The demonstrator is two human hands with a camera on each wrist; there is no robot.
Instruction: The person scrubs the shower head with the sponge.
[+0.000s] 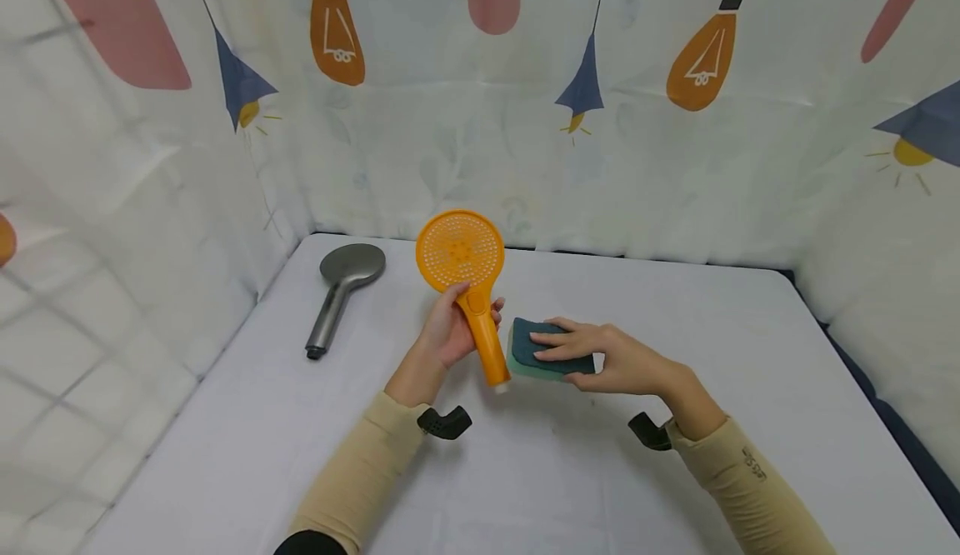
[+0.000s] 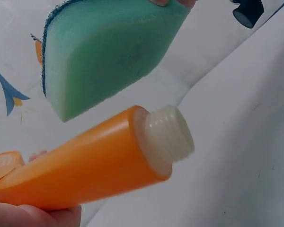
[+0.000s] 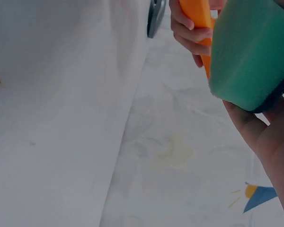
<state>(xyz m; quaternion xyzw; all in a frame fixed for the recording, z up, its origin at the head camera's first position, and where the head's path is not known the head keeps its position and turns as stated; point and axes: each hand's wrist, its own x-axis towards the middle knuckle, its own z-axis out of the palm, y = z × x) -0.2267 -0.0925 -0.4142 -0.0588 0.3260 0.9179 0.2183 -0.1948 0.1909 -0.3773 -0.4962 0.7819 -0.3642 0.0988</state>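
An orange shower head [image 1: 486, 334] is held up over the table by my left hand [image 1: 448, 330], which grips the upper handle with the perforated round face turned toward the head camera. At its lower end a whitish threaded connector [image 2: 170, 134] shows in the left wrist view. Just to the right, my right hand [image 1: 611, 357] grips a sponge [image 1: 531, 340] with a dark teal scouring side and a pale green foam side. Its fingers lie over the dark side and the thumb is at the lower edge. In the left wrist view the sponge's foam is above the orange handle.
A grey shower head [image 1: 330, 315] lies on the white-covered table [image 1: 570, 472] at the left, its round end toward the back. Printed white curtains [image 1: 450, 122] rise behind and along both sides of the table.
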